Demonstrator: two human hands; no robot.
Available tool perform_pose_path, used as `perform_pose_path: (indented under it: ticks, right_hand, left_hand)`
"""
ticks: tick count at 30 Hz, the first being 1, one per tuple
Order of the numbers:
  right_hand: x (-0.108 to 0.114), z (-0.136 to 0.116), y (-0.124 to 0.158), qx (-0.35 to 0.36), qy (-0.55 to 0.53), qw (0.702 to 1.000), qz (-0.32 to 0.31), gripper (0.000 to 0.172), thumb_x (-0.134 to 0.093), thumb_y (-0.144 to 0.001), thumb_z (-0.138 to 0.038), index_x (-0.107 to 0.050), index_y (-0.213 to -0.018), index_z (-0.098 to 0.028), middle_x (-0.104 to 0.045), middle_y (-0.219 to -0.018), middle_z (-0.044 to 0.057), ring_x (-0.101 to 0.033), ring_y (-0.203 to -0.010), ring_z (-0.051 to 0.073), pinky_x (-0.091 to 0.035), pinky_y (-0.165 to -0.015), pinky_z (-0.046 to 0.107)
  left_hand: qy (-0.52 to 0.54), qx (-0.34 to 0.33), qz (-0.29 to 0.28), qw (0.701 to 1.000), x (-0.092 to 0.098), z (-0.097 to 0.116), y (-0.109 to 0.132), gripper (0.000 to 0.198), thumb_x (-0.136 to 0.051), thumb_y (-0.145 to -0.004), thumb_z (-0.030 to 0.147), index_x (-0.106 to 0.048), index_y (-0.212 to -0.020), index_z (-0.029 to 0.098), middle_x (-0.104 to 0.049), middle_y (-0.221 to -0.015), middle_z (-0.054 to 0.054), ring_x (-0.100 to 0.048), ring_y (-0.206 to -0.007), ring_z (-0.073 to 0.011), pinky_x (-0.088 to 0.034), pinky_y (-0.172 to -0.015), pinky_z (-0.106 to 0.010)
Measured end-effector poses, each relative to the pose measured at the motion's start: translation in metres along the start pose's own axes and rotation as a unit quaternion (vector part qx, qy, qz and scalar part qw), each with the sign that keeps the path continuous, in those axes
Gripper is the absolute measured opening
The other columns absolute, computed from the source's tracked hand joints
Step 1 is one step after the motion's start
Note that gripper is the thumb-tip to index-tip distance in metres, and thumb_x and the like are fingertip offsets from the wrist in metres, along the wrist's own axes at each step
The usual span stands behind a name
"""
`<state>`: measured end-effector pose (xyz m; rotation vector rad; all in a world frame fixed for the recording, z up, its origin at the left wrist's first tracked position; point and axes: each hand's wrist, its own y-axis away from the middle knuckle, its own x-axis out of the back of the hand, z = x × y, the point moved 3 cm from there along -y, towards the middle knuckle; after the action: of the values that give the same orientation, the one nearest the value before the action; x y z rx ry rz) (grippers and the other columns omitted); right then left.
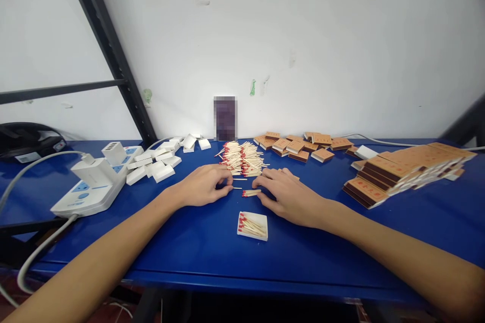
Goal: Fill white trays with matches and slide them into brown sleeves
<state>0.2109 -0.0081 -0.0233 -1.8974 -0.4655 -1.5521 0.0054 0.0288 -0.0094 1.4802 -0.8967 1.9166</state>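
Observation:
My left hand (206, 185) is closed in a pinch, and a single match (237, 188) sticks out from its fingertips. Across from it, my right hand (290, 197) has its thumb and fingers curled about the ends of a small bunch of red-headed matches (249, 193). Another loose match (240, 179) lies just above that bunch. Behind both hands rises a large pile of matches (242, 157). Nearer to me, a white matchbox tray (264, 220) lies on the table with several matches in its left part, heads to the left.
White empty matchbox trays (163, 173) are heaped at left. Orange-brown matchboxes (297, 146) lie scattered at the back right, and stacked matchboxes (401, 169) stand at far right. A power strip (87, 194) with cables occupies the left of the blue table (189, 257). A wall closes off the back.

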Motion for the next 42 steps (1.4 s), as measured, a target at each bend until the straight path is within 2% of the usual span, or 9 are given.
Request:
perform_pose_path:
  ticks: [7,11,16,20,26,35,42]
  right_hand:
    - [-0.008,-0.002,-0.006,0.034,-0.014,0.999,0.025,0.015,-0.045,-0.097,-0.023,-0.06,-0.096,-0.02,-0.063,-0.098,0.005,-0.056,-0.088,0.019,-0.033,-0.076,0.035]
    - [-0.012,-0.002,-0.01,0.015,-0.014,0.999,0.044,0.012,-0.049,-0.095,-0.025,-0.061,-0.094,-0.02,-0.062,-0.096,0.006,-0.055,-0.089,0.02,-0.035,-0.074,0.034]
    - [-0.003,0.001,-0.006,-0.001,-0.007,0.998,0.07,0.012,-0.053,-0.092,-0.025,-0.061,-0.098,-0.02,-0.061,-0.097,0.007,-0.053,-0.091,0.022,-0.039,-0.079,0.036]
    - [0.001,0.003,-0.003,-0.001,-0.01,0.998,0.054,0.018,-0.05,-0.094,-0.027,-0.063,-0.104,-0.019,-0.06,-0.098,0.008,-0.052,-0.092,0.023,-0.04,-0.081,0.037]
    - [-0.005,0.003,-0.005,0.018,-0.018,0.999,0.03,0.023,-0.047,-0.097,-0.029,-0.067,-0.108,-0.023,-0.06,-0.098,0.007,-0.054,-0.091,0.021,-0.039,-0.077,0.036]
    - [-0.008,0.002,-0.005,0.028,-0.067,0.997,0.025,0.02,-0.045,-0.098,-0.025,-0.064,-0.102,-0.02,-0.06,-0.102,0.008,-0.054,-0.095,0.022,-0.042,-0.081,0.037]
    - [-0.009,0.004,-0.005,0.019,-0.088,0.996,0.025,0.014,-0.047,-0.096,-0.023,-0.061,-0.099,-0.02,-0.06,-0.1,0.006,-0.056,-0.093,0.019,-0.041,-0.082,0.035]
  left_hand:
    - [0.027,0.019,0.042,0.999,-0.01,0.008,-0.012,0.016,-0.052,-0.092,0.028,-0.062,-0.083,0.018,-0.057,-0.08,-0.001,-0.052,-0.079,-0.0158,-0.038,-0.071,-0.028]
    - [0.075,0.008,0.038,0.996,-0.013,0.017,-0.018,0.023,-0.05,-0.094,0.027,-0.064,-0.079,0.018,-0.057,-0.079,-0.001,-0.053,-0.079,-0.0154,-0.04,-0.073,-0.028]
    - [0.067,0.008,0.04,0.997,-0.007,0.014,-0.012,0.03,-0.04,-0.097,0.028,-0.065,-0.085,0.018,-0.058,-0.083,-0.003,-0.053,-0.083,-0.0171,-0.041,-0.078,-0.031]
    - [0.024,0.001,0.002,1.0,-0.003,0.015,-0.005,0.021,-0.047,-0.09,0.026,-0.066,-0.098,0.019,-0.057,-0.09,-0.004,-0.055,-0.09,-0.0194,-0.042,-0.087,-0.034]
    - [-0.015,-0.01,-0.022,1.0,0.0,0.018,0.0,0.031,-0.059,-0.084,0.037,-0.066,-0.108,0.02,-0.061,-0.102,-0.008,-0.056,-0.099,-0.0253,-0.042,-0.092,-0.039]
    - [0.013,-0.037,-0.023,0.999,0.0,0.017,-0.001,0.027,-0.058,-0.085,0.033,-0.07,-0.105,0.019,-0.059,-0.095,-0.006,-0.055,-0.091,-0.0217,-0.044,-0.087,-0.036]
    - [0.05,-0.038,-0.021,0.998,0.002,0.02,-0.003,0.02,-0.058,-0.085,0.025,-0.071,-0.1,0.021,-0.061,-0.094,-0.004,-0.056,-0.09,-0.0193,-0.043,-0.086,-0.033]
